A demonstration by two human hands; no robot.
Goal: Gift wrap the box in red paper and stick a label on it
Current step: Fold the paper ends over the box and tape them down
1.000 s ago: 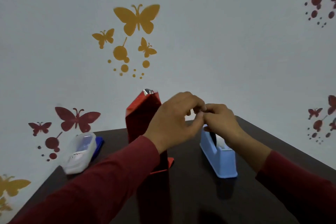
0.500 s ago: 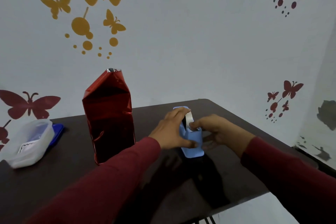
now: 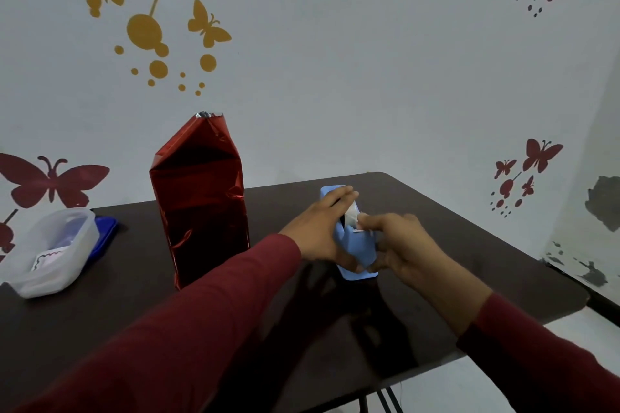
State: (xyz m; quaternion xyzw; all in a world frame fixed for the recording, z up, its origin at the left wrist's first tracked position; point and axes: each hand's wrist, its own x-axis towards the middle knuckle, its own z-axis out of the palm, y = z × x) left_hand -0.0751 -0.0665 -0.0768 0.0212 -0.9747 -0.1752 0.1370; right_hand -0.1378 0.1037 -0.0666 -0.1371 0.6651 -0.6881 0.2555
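The box wrapped in red foil paper (image 3: 200,208) stands upright on the dark table (image 3: 436,245), to the left of the blue tape dispenser (image 3: 355,251) and apart from both hands, its top pinched to a peak that looks not yet sealed. The left hand (image 3: 318,231) curls around the dispenser's side to steady it, while the right hand (image 3: 399,241) pinches the free end of the tape (image 3: 352,215) at the cutter. The foil looks slick, thin and easily creased, so I would judge the box best held by its flat sides low down, not by the fragile folded peak.
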